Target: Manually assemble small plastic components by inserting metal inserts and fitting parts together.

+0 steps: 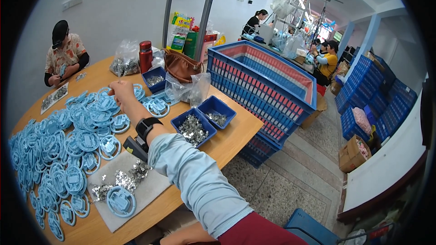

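My right arm, in a light blue sleeve with a black wristwatch (pixel 147 128), reaches far left across the table. My right hand (pixel 122 94) hovers over a large heap of light blue round plastic parts (pixel 86 140), its fingers curled together; what they hold, if anything, is too small to make out. Beneath that forearm a grey mat (pixel 102 211) carries a pile of small silver metal pieces (pixel 125 179). One blue round plastic part (pixel 121 202) lies at the mat's front. Under the wrist sits a black-and-grey tool (pixel 136 148), partly hidden. My left hand is out of sight.
Dark blue bins (pixel 218 109) of metal pieces, a plastic bag (pixel 200 88), a brown leather bag (pixel 181 66) and a red flask (pixel 145 56) stand along the right side. Stacked blue crates (pixel 263 104) adjoin the table. Across it sits another person (pixel 66 56) beside a white tray (pixel 54 99).
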`<action>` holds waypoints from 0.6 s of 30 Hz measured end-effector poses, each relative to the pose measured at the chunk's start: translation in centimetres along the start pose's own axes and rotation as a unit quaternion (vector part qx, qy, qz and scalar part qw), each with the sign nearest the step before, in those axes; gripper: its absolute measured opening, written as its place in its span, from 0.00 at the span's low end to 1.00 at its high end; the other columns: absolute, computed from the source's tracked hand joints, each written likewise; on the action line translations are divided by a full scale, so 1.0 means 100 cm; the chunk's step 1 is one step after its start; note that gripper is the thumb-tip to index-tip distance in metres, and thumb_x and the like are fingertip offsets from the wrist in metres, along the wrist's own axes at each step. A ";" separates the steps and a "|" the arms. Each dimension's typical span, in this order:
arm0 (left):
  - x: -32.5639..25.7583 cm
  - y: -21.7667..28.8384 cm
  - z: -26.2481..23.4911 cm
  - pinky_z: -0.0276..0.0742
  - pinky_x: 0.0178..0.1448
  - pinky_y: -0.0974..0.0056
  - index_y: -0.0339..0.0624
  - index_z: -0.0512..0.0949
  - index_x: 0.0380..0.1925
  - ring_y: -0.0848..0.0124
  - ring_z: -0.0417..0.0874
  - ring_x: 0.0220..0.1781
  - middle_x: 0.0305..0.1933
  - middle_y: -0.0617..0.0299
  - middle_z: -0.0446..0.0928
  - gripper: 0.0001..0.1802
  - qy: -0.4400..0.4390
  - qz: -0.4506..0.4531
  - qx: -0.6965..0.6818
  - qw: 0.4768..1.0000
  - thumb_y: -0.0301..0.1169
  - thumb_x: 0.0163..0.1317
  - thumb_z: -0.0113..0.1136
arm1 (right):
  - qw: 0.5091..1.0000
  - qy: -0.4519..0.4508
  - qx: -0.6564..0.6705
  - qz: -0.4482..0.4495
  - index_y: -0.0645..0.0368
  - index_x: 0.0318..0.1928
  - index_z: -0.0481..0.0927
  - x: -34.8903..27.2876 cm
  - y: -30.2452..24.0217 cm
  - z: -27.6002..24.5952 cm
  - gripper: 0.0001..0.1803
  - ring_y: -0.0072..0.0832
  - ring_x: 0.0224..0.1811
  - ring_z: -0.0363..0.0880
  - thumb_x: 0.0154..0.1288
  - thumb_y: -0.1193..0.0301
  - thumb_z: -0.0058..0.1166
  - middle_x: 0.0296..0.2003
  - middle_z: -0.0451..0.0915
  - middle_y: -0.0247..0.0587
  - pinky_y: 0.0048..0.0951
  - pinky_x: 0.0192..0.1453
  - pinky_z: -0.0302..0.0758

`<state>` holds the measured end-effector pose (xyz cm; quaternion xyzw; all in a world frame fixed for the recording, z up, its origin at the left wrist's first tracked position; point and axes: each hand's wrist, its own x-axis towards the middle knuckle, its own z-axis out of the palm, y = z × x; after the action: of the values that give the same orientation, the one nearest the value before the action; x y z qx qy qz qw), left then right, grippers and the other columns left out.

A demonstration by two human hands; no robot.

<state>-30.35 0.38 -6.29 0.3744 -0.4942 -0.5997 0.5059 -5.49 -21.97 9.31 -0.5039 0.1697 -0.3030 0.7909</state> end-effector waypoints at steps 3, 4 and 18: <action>0.019 0.015 -0.009 0.54 0.63 0.64 0.36 0.63 0.54 0.63 0.64 0.59 0.56 0.53 0.66 0.31 0.005 -0.001 -0.015 1.000 0.34 0.50 0.61 | 0.998 -0.059 0.003 0.021 0.56 0.28 0.71 -0.016 0.005 0.007 0.04 0.15 0.10 0.58 0.51 0.70 0.50 0.18 0.72 0.36 0.17 0.10 0.49; 0.022 0.020 -0.015 0.54 0.63 0.64 0.35 0.63 0.54 0.63 0.64 0.59 0.56 0.53 0.66 0.31 0.007 -0.002 -0.020 1.000 0.34 0.50 0.61 | 0.996 -0.089 0.003 0.029 0.56 0.28 0.71 -0.019 0.008 0.010 0.05 0.15 0.11 0.57 0.52 0.70 0.50 0.19 0.72 0.35 0.17 0.11 0.49; -0.043 -0.014 -0.039 0.59 0.60 0.64 0.35 0.64 0.52 0.66 0.66 0.57 0.53 0.54 0.67 0.27 -0.117 0.064 0.103 0.986 0.32 0.53 0.58 | 0.981 -0.086 0.162 0.057 0.56 0.33 0.74 0.000 -0.019 0.051 0.08 0.14 0.11 0.57 0.53 0.67 0.50 0.21 0.72 0.34 0.15 0.10 0.50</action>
<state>-26.12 3.79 -8.79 0.3194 -0.6318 -0.5519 0.4407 -3.11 -19.04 13.25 -0.3834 0.0777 -0.2364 0.8894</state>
